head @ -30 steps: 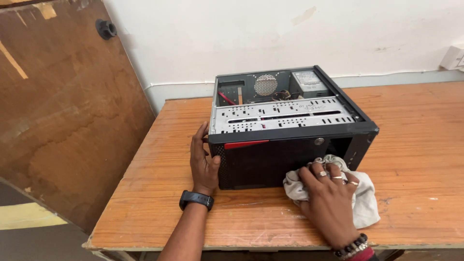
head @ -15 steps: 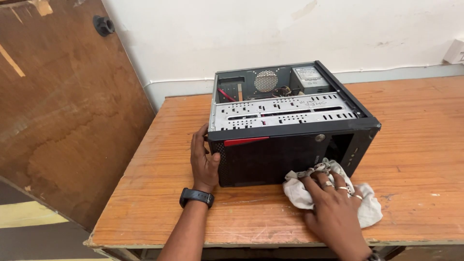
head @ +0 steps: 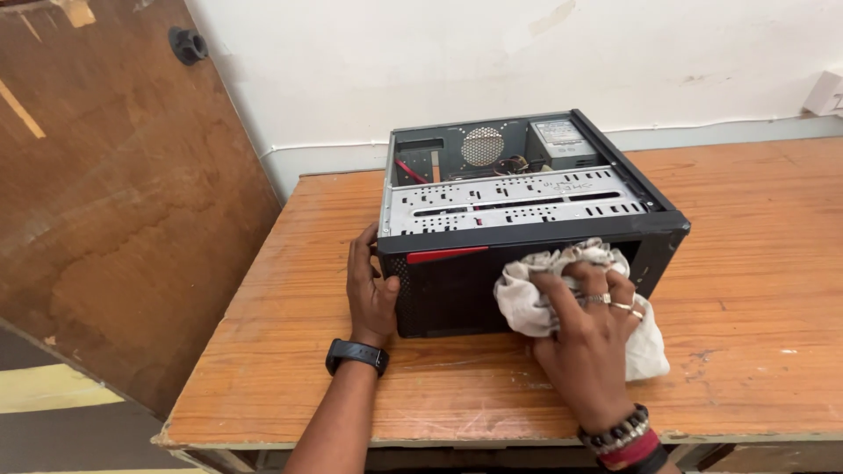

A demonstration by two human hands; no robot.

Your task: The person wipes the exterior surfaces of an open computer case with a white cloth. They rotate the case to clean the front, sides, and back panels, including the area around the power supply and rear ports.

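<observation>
A black computer case (head: 527, 189) lies on its side on a wooden table (head: 755, 219), its open side up and a metal drive cage showing inside. My left hand (head: 371, 285), with a black watch on the wrist, grips the case's front left corner. A crumpled white cloth (head: 536, 281) is pressed against the black mesh front panel (head: 448, 294) by my right hand (head: 588, 329), which wears rings and beaded bracelets. A red strip runs along the top of that panel.
A large worn brown board (head: 114, 202) leans at the left of the table. A white wall (head: 492, 61) stands behind, with a white socket box (head: 827, 92) at the far right. The table's front edge (head: 421, 434) is chipped.
My right hand has lifted the cloth from the table at the case's lower right up onto the front panel and moved it leftward. The left hand has stayed on the corner.
</observation>
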